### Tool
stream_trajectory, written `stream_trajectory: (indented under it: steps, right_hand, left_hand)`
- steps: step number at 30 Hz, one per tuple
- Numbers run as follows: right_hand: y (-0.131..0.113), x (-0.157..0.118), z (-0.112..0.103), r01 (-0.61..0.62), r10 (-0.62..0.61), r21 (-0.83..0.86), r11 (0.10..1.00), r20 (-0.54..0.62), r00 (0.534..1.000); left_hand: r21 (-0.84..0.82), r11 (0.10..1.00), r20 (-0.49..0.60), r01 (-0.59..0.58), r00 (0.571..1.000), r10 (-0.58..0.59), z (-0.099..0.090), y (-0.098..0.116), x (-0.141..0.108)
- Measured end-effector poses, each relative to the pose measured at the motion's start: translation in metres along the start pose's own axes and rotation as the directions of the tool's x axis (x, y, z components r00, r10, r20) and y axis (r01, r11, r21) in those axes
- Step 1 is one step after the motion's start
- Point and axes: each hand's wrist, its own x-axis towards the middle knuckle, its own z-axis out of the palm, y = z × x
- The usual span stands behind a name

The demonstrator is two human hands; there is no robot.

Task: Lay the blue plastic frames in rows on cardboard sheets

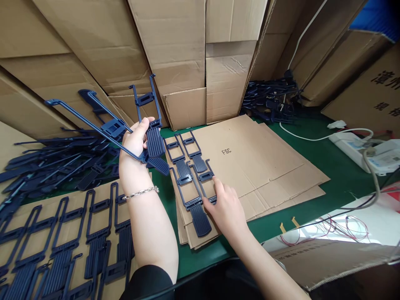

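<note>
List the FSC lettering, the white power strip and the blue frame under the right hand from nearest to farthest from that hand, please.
1. Blue frame, touched by the right hand.
2. FSC lettering, on cardboard beyond it.
3. White power strip, far right.

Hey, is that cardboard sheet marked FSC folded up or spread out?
Spread out: the cardboard sheet lies flat on the green tabletop, its FSC print facing up.

Workshop — parts piled [270,98] (cardboard [243,154] everywhere).
</note>
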Motion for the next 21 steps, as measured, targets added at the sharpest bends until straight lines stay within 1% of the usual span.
stream_trajectory:
  steps: [5,10,17,21]
  right_hand:
    - [-0.0019,0.0006,0.0004,-0.014,0.014,-0.058,0.998,-0.001,1.0]
    - [-0.003,0.0027,0.0005,-0.029,0.03,-0.056,0.998,0.014,0.999]
    - [-0.0029,0.0034,0.0002,0.007,-0.006,-0.05,0.999,0.011,1.0]
    - [-0.0019,0.0072,0.0048,0.027,-0.027,-0.053,0.998,0.005,1.0]
  left_hand:
    - [-0.022,1.0,0.004,0.006,1.0,-0.006,0.0019,0.0004,-0.0008]
    - [-0.017,1.0,0.012,0.02,1.0,-0.02,0.0038,0.0007,-0.0002]
    - [0.018,1.0,0.02,0.015,1.0,-0.015,0.0024,-0.0015,0.003]
    - [0.023,1.0,0.016,-0.003,1.0,0.003,0.0025,-0.0019,0.003]
